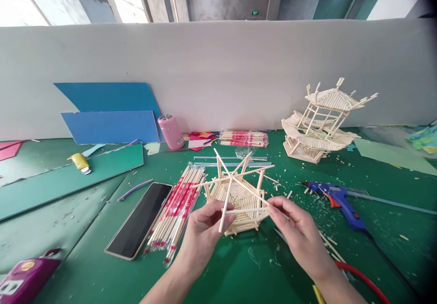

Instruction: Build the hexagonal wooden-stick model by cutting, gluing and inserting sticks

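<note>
A star-shaped frame of thin wooden sticks (231, 176) rests over a basket-like wooden stick base (241, 199) with short posts. Across two of its front spokes lies a short wooden stick (248, 210). My left hand (206, 231) pinches this stick's left end, close to the spoke pointing toward me. At the other end, the fingertips of my right hand (297, 226) are closed on the stick where it meets the right-hand spoke. Whether the ends are joined to the spokes I cannot tell.
A stick pagoda (321, 122) stands at the back right, behind a blue glue gun (336, 199). Left of the base are wrapped stick bundles (179, 204) and a phone (139, 220). A pink cylinder (170, 132) stands farther back. Wood scraps litter the green table (239, 272).
</note>
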`<state>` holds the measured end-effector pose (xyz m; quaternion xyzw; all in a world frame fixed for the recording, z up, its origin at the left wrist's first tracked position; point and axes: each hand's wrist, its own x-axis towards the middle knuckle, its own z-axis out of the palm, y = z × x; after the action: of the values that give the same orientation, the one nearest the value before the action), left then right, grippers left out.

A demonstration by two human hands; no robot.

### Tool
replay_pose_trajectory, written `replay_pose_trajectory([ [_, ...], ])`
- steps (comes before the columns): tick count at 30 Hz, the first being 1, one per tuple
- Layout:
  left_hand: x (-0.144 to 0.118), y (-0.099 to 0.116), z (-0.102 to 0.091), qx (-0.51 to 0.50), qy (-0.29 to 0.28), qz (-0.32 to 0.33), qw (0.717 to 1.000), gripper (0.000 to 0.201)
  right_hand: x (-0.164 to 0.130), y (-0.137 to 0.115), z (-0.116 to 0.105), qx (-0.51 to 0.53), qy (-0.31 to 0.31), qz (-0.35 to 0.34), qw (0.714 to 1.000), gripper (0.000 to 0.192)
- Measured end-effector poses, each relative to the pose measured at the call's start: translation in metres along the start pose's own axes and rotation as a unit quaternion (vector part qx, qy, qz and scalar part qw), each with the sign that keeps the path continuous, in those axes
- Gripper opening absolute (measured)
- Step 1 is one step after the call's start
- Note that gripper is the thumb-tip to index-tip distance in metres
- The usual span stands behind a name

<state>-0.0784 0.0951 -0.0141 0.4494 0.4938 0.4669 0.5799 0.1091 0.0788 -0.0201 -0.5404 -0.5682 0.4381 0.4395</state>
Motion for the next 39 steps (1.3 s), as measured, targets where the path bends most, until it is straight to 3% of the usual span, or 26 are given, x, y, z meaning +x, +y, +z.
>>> replay_pose_trajectory([
  [4, 0.001, 0.001, -0.001, -0.002, -0.006, -0.010, 1.000, 0.018, -0.002, -0.003, -0.001, -0.106, 0.050, -0.086, 0.989, 0.024],
  [8, 0.003, 0.003, -0.002, -0.007, -0.018, 0.000, 1.000, 0.017, 0.000, -0.012, 0.002, -0.306, 0.111, -0.280, 0.903, 0.037],
  [10, 0.003, 0.003, -0.002, -0.008, -0.021, 0.003, 1.000, 0.017, 0.002, -0.017, 0.005, -0.362, 0.102, -0.320, 0.870, 0.033],
  [12, 0.004, 0.002, -0.003, -0.007, -0.026, 0.000, 1.000, 0.016, 0.006, -0.023, 0.008, -0.389, 0.100, -0.323, 0.857, 0.025],
  [18, 0.005, 0.000, -0.008, 0.024, -0.041, 0.010, 0.999, 0.012, 0.008, -0.031, 0.013, -0.396, 0.106, -0.312, 0.857, 0.014],
  [30, 0.010, -0.005, -0.014, 0.022, -0.071, -0.001, 0.997, 0.011, 0.009, -0.025, 0.017, -0.356, 0.119, -0.299, 0.877, 0.013],
  [39, 0.012, -0.008, -0.016, -0.014, -0.106, -0.021, 0.994, 0.007, 0.008, -0.027, 0.017, -0.356, 0.117, -0.304, 0.876, 0.013],
])
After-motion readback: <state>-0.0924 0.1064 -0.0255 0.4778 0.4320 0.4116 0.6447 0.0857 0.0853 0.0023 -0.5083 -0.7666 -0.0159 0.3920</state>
